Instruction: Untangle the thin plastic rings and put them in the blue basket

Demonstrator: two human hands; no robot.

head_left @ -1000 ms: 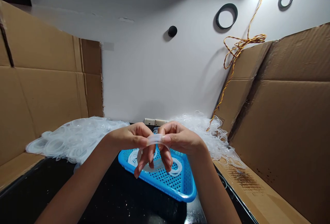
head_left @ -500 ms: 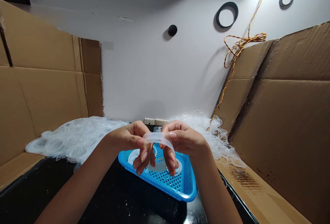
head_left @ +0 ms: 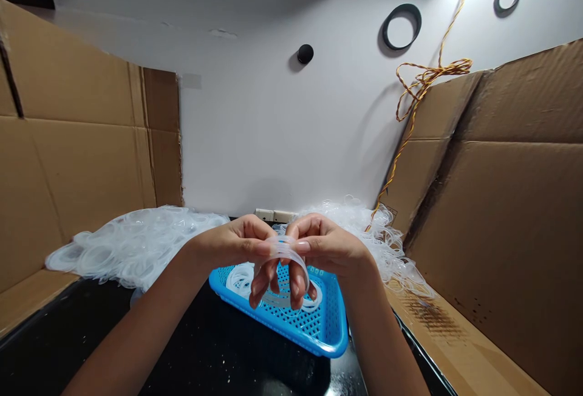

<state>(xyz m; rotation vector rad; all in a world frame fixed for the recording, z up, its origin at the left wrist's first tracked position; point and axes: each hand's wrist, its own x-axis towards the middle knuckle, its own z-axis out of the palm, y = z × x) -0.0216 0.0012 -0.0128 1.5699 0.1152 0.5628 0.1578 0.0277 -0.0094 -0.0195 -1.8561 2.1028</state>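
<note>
Above the basket, my left hand (head_left: 248, 244) and my right hand (head_left: 325, 247) pinch a translucent, flexible ring (head_left: 286, 251) between thumbs and fingers. The upper part of its band appears split into a few strands, and whether it is one ring or several together I cannot tell. Its lower curve hangs behind my curled fingers. Beneath my hands stands a blue perforated plastic basket (head_left: 337, 347). Inside it, white translucent rings (head_left: 237, 280) lie at the left, and more rings (head_left: 314, 305) lie at the right, partly hidden by my fingers.
Heaps of similar clear rings lie at left (head_left: 141, 238) and right (head_left: 396, 262). Cardboard walls (head_left: 86, 171) flank the black work surface (head_left: 195, 347). A yellow-brown twisted cord (head_left: 396, 159) hangs at right. A white socket strip (head_left: 273, 215) sits behind my hands.
My left hand has shifted slightly right, bringing the two thumbs closer together on the ring. The ring's upper band now shows a gap between its strands. The basket stays put.
</note>
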